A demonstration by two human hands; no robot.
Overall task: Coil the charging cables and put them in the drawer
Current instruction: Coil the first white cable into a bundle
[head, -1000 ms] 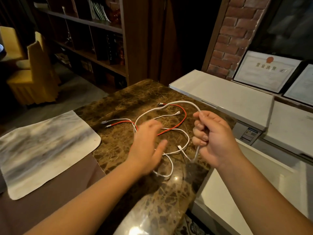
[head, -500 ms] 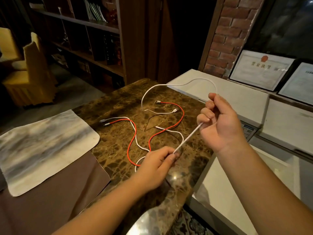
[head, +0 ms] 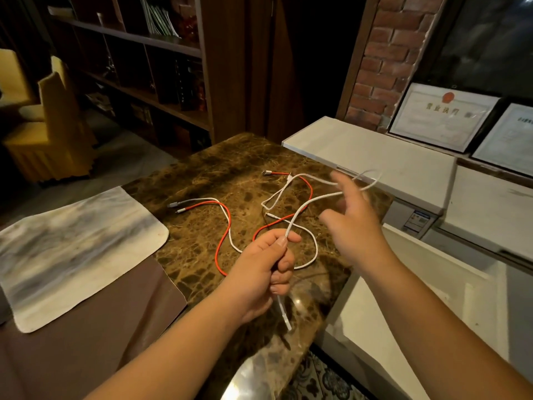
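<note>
My left hand is shut on a white charging cable just above the brown marble table; the cable's plug end hangs below the fist. From the fist the cable rises right and loops around the spread, blurred fingers of my right hand, which is open above the table's right edge. A red cable snakes flat across the marble. A second white cable lies beside it, their plugs together at the left. A white open drawer-like compartment sits low at the right.
A stained grey cloth lies on a brown mat at the left. White cabinet tops run along the right, with framed certificates behind. A dark bookshelf and yellow chairs stand beyond the table.
My left hand has closed into a fist on the white cable and lifted a little. My right hand let go its pinch, opened and swung up and right with the cable looped at its fingers.
</note>
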